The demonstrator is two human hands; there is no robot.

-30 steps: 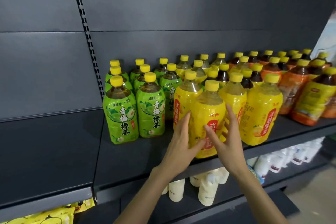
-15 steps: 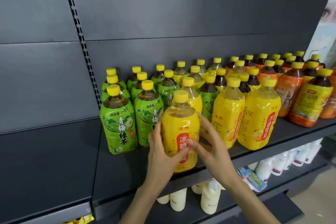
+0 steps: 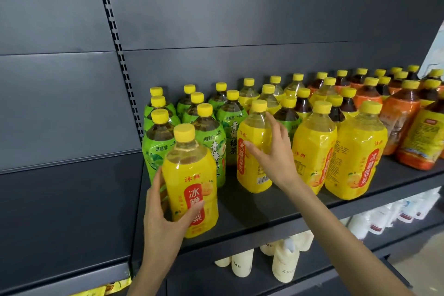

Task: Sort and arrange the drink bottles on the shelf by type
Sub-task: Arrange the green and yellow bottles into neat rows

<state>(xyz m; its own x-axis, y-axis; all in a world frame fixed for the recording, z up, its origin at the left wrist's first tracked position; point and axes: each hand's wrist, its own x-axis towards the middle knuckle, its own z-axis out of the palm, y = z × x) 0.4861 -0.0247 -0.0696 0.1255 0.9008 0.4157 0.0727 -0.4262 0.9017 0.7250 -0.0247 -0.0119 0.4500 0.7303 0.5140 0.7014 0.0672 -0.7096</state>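
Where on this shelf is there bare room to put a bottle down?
Bare shelf lies between the yellow bottle in the left hand and the second yellow bottle that the right hand grips, running along the front edge. The neighbouring shelf to the left is bare too. Behind, green tea bottles stand packed tight.

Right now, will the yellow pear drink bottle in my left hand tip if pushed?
Probably heavy: the yellow pear drink bottle looks nearly full. Pushed high, it may tip, being tall. Its glossy wrap could slip in your left hand.
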